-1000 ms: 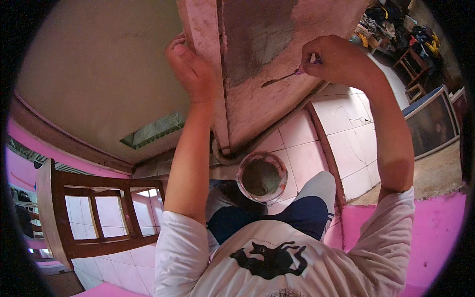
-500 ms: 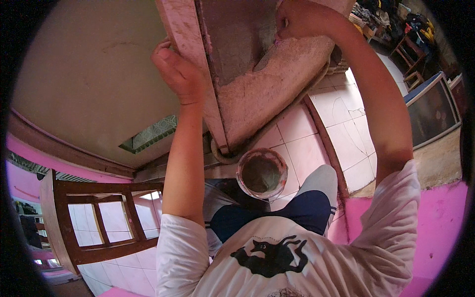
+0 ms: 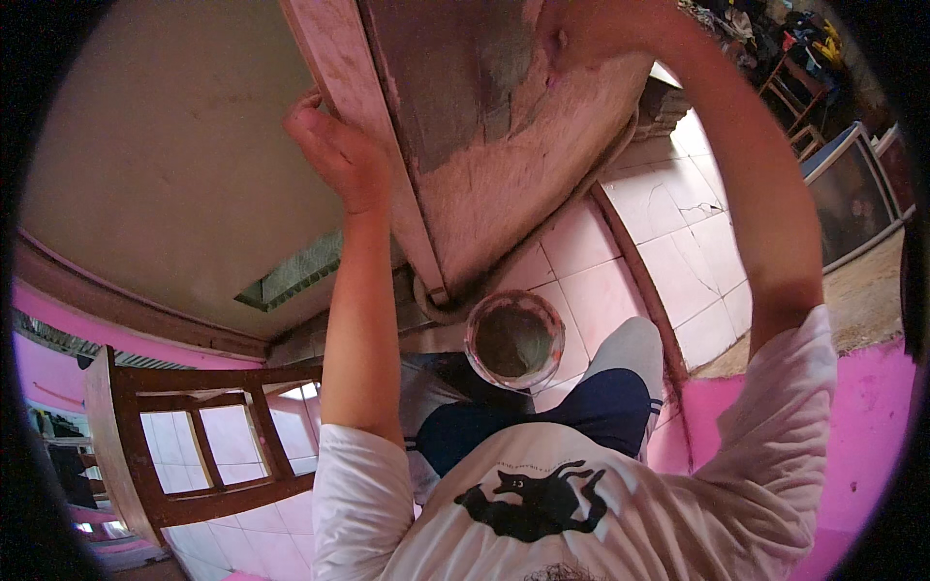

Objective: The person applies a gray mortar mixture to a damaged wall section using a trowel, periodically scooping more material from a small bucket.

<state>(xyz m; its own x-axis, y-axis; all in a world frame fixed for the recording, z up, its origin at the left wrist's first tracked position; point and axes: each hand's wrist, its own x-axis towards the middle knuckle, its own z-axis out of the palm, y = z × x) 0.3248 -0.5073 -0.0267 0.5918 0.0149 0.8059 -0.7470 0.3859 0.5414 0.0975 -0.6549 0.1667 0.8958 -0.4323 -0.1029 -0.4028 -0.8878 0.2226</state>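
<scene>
My left hand (image 3: 341,157) is closed around the edge of a long wooden board (image 3: 351,85), which stands against the corner of a pinkish, rough wall (image 3: 528,179). Dark, wet-looking plaster (image 3: 436,73) covers the wall face beside the board, its lower border streaky. High on that face, my right hand (image 3: 589,37) is closed and close to the wet patch; what it grips is hidden by the hand and the top of the picture. Below the wall's foot, between my legs, a bucket (image 3: 513,344) holds grey mix and has a smeared rim.
Light floor tiles (image 3: 572,242) lie right of the bucket, crossed by a dark strip. A brown wooden frame with panes (image 3: 213,441) is at lower left. At right are a dark framed panel (image 3: 852,198), a pink wall (image 3: 852,445) and piled clothes (image 3: 756,29).
My right hand has moved slightly up along the wall, and the wet patch's lower border now looks more streaked. The board and my left hand appear a little further left as the view shifts.
</scene>
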